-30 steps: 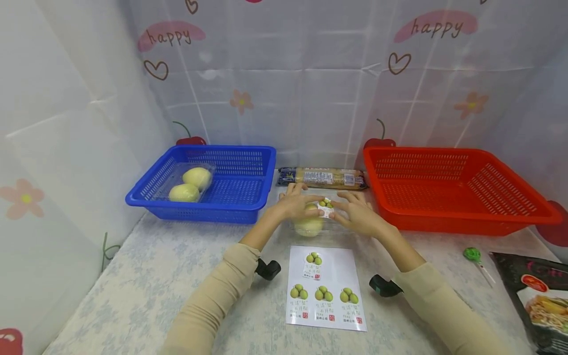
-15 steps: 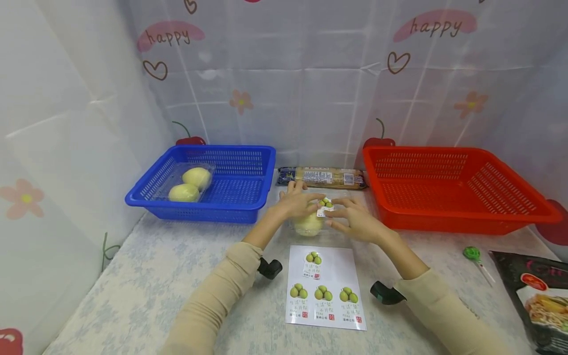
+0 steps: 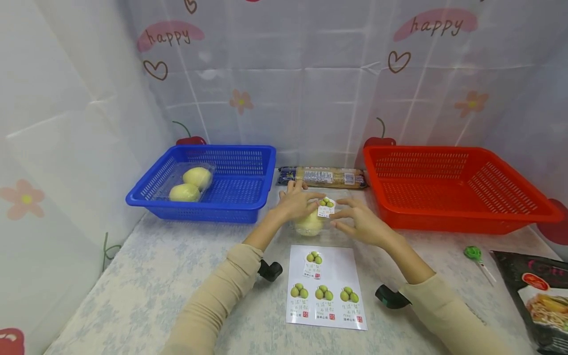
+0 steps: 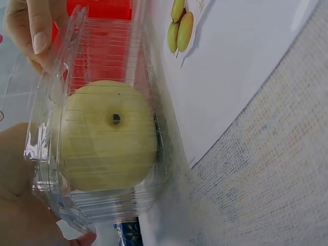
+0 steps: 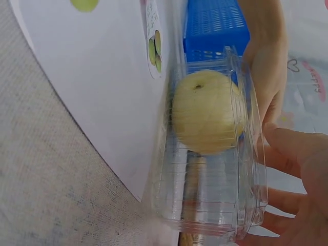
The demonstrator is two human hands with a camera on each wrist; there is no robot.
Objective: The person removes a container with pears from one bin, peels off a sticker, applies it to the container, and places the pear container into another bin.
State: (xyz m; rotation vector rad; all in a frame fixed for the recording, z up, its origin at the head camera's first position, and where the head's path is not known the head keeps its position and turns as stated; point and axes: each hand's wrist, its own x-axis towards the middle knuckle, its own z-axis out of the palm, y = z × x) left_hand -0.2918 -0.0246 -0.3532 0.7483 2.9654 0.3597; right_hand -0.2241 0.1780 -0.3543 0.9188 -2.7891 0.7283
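Observation:
A clear plastic clamshell box (image 3: 340,237) with a pale yellow pear (image 3: 309,226) in it stands at the middle of the table. On its lid lies a white sticker (image 3: 326,209) printed with pears. My left hand (image 3: 298,202) rests over the lid's left part, index finger and thumb at the sticker's left edge; its other fingers reach to the far rim. Right of the sticker, my right hand (image 3: 363,223) has its fingers spread, fingertips close to the sticker's edge. In the right wrist view the pear (image 5: 207,113) shows through the box's ribbed side.
In front lies a sheet of pear stickers (image 3: 326,315). A blue basket (image 3: 222,214) with two packed pears stands left, a red basket (image 3: 443,224) right. Behind the box lies a long food packet (image 3: 326,177). At right are a green lollipop (image 3: 474,254) and a black noodle bag (image 3: 514,276).
My right hand has drawn back a little to the right from the sticker, uncovering more of it. The left hand stays almost in place on the lid.

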